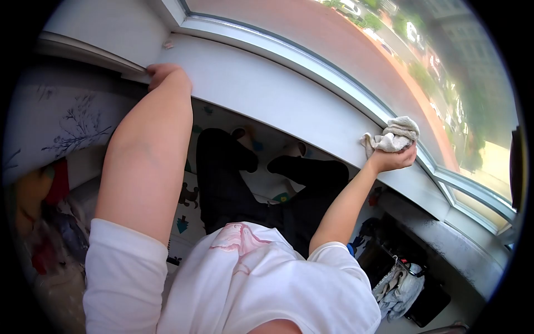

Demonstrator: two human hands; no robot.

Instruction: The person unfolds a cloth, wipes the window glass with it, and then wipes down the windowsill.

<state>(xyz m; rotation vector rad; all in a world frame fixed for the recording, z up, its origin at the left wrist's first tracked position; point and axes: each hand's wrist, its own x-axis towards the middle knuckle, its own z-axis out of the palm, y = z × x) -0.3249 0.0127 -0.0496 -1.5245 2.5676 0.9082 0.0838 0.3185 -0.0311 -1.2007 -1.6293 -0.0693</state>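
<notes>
In my right hand (394, 160) is a crumpled, off-white cleaning cloth (401, 133), with my fingers closed under it. The cloth is bunched up over the window sill (267, 92), close to the window frame (311, 58). At the sill's left end, my left hand (166, 75) is curled at the edge of a white board (94, 55). Some of its fingertips are hidden behind that edge.
Beyond the window glass (456, 100) are a road, trees and cars. My bent legs (222, 167) are below the sill on a patterned mat (186, 206). At lower right, a cloth (403, 289) hangs over a black container (431, 300). Patterned fabric (78, 122) lies left.
</notes>
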